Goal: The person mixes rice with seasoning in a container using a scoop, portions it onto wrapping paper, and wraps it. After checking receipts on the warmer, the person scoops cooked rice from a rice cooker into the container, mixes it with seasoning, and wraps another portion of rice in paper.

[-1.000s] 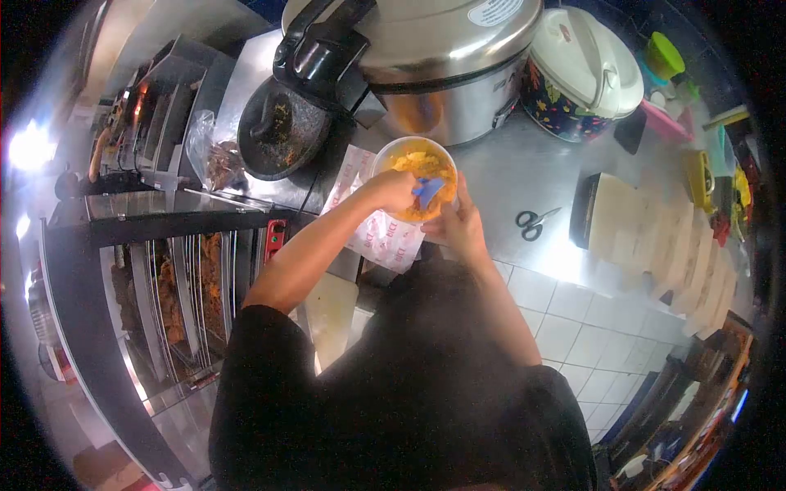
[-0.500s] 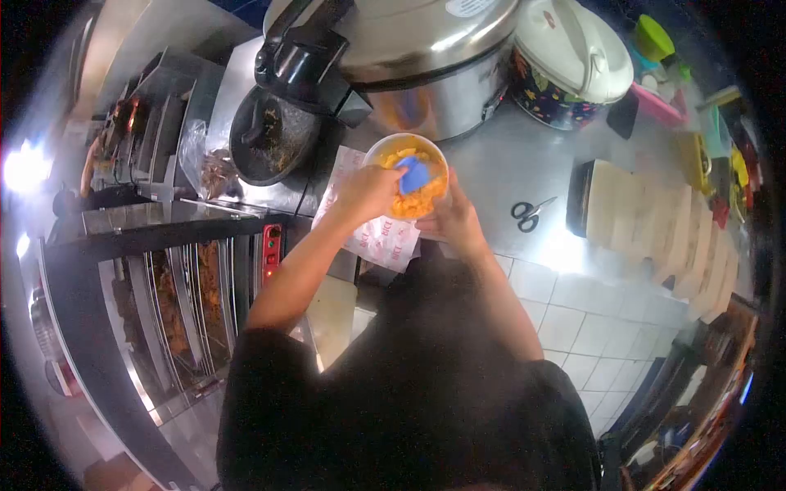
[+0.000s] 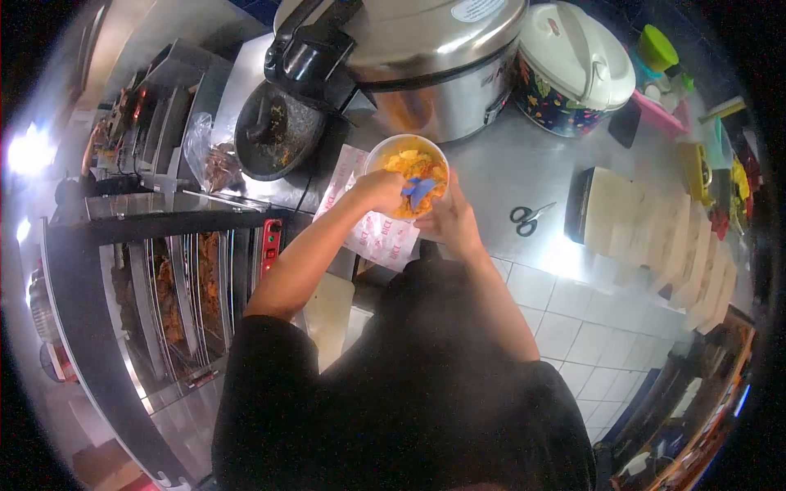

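Observation:
A round white paper bowl (image 3: 401, 141) holds orange-yellow food (image 3: 426, 159). My right hand (image 3: 452, 221) is closed round the bowl's right and lower side. Over the left part of the rim, my left hand (image 3: 380, 192) grips a blue broad-headed utensil (image 3: 420, 191), whose head lies in the food. Its handle is hidden by the fingers. Beneath the bowl and my left hand is white wrapping paper with red print (image 3: 385, 241), on the metal counter (image 3: 491, 180).
Behind the bowl stands a large steel rice cooker (image 3: 442, 74), with a patterned white-lidded container (image 3: 565, 74) beside it. A dark stone mortar (image 3: 278, 135) is at left, above a glass warming cabinet (image 3: 172, 303). Scissors (image 3: 528, 219) and stacked cardboard boxes (image 3: 626, 209) lie at right.
The blue utensil has turned and shifted slightly lower in the food, and my left hand moved a little down with it. My right hand keeps holding the bowl.

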The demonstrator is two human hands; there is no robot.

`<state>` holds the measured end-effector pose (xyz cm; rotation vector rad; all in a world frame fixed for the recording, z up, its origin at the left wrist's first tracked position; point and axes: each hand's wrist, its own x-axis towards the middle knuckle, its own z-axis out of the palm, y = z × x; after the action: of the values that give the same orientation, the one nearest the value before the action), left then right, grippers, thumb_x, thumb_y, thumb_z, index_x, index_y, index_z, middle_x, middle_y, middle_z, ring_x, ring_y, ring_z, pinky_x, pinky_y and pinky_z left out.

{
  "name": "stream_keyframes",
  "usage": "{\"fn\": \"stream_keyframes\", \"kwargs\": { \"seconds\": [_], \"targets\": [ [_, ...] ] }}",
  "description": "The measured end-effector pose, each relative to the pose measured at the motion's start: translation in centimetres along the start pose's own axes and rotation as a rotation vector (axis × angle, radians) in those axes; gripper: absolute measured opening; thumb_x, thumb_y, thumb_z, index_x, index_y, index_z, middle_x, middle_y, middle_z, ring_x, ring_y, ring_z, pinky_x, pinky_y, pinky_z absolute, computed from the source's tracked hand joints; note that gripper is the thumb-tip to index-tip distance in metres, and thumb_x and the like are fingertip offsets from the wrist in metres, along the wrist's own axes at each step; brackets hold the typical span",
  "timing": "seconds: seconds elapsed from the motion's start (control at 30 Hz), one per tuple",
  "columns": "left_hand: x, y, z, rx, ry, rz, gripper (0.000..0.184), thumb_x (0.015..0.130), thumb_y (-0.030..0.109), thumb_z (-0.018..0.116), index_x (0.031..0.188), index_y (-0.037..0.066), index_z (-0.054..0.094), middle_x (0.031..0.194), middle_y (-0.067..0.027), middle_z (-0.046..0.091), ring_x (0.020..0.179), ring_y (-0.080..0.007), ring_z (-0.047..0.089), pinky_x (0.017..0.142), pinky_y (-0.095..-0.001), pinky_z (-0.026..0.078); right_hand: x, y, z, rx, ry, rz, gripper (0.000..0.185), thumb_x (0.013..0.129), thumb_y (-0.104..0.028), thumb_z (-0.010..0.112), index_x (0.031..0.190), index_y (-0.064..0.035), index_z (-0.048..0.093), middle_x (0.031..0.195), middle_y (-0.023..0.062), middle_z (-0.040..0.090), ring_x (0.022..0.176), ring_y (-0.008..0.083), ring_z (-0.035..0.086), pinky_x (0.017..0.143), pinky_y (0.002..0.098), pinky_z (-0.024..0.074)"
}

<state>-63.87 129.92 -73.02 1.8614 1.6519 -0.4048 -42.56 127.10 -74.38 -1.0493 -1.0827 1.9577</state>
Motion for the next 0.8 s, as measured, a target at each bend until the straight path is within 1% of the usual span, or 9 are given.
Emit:
{"fn": "stream_keyframes", "kwargs": {
  "seconds": [0.07,0.13,0.2,0.23,0.3,0.43,0.5,0.7,0.8],
  "targets": [
    [-0.9,0.3,-2.1,-0.114,-0.085,-0.010,0.040,0.087,0.020,0.057,0.124,0.026,0.069,0.106,-0.0153,0.072,0.099,-0.0340,0.068,0.088,-0.0449,0.053,-0.3,0.2,0.1,0.007,-0.010,-0.068,0.068,0.105,-0.011,0.041,0.159,-0.0187,0.001,0.098,0.0168,0.069,0.079,0.0253,0.073,0.072,0.0396,0.0630],
    [-1.5,-0.2,-3.4,-0.217,-0.166,-0.007,0.040,0.087,0.020,0.058,0.125,0.026,0.068,0.106,-0.0156,0.072,0.097,-0.0345,0.069,0.088,-0.0443,0.053,-0.6,-0.9,0.2,0.048,0.006,0.061,0.068,0.105,-0.012,0.042,0.159,-0.0185,0.002,0.095,0.0163,0.069,0.077,0.0238,0.072,0.071,0.0384,0.0628],
    [-2.2,-1.2,-3.3,-0.162,0.077,0.089,0.036,0.087,0.019,0.058,0.120,0.025,0.071,0.103,-0.0156,0.072,0.091,-0.0344,0.070,0.084,-0.0452,0.054,-0.6,-0.7,0.0,0.047,-0.001,0.049,0.067,0.105,-0.013,0.042,0.159,-0.0185,0.003,0.093,0.0158,0.069,0.076,0.0231,0.072,0.070,0.0377,0.0627],
    [-2.9,-0.2,-4.1,-0.149,0.065,0.102,0.036,0.087,0.019,0.058,0.120,0.025,0.071,0.103,-0.0156,0.072,0.091,-0.0344,0.070,0.084,-0.0452,0.054,-0.6,-0.6,0.0,0.043,-0.009,0.042,0.067,0.105,-0.014,0.043,0.159,-0.0184,0.003,0.091,0.0154,0.069,0.075,0.0223,0.072,0.069,0.0370,0.0625],
    [-5.6,2.6,-5.9,0.182,0.452,0.050,0.031,0.089,0.018,0.058,0.115,0.025,0.073,0.100,-0.0136,0.072,0.086,-0.0338,0.071,0.078,-0.0459,0.055,-0.5,-0.4,-0.3,0.043,-0.005,0.067,0.067,0.105,-0.015,0.043,0.159,-0.0186,0.003,0.090,0.0148,0.069,0.073,0.0218,0.071,0.068,0.0364,0.0623],
    [-3.7,2.2,-6.1,0.278,0.296,-0.105,0.033,0.094,0.028,0.053,0.123,0.031,0.068,0.099,-0.0121,0.072,0.090,-0.0312,0.070,0.075,-0.0465,0.055,-0.7,-1.2,0.2,0.018,0.000,0.073,0.068,0.105,-0.015,0.044,0.159,-0.0192,0.002,0.088,0.0139,0.069,0.072,0.0215,0.071,0.067,0.0363,0.0623],
    [-2.0,0.9,-3.9,0.218,0.207,-0.027,0.036,0.088,0.018,0.058,0.120,0.027,0.071,0.101,-0.0128,0.072,0.088,-0.0342,0.070,0.079,-0.0469,0.056,-0.5,-0.8,0.1,0.040,-0.004,0.072,0.068,0.105,-0.015,0.044,0.159,-0.0190,0.003,0.088,0.0140,0.069,0.072,0.0215,0.071,0.067,0.0361,0.0624],
    [-2.2,2.2,-3.5,-0.011,-0.056,-0.021,0.044,0.084,0.018,0.059,0.127,0.023,0.067,0.106,-0.0204,0.070,0.099,-0.0367,0.068,0.088,-0.0451,0.053,-0.3,-0.5,0.4,0.044,0.016,0.031,0.068,0.105,-0.014,0.045,0.159,-0.0185,0.004,0.092,0.0143,0.068,0.072,0.0210,0.071,0.067,0.0357,0.0629],
    [-1.2,0.7,-1.4,-0.177,0.002,0.040,0.041,0.084,0.019,0.059,0.125,0.018,0.067,0.105,-0.0211,0.070,0.098,-0.0375,0.068,0.087,-0.0452,0.053,-0.7,-0.4,0.6,0.070,0.022,0.010,0.068,0.105,-0.014,0.045,0.159,-0.0169,0.005,0.098,0.0139,0.068,0.072,0.0204,0.071,0.067,0.0350,0.0630]
  ]
}}
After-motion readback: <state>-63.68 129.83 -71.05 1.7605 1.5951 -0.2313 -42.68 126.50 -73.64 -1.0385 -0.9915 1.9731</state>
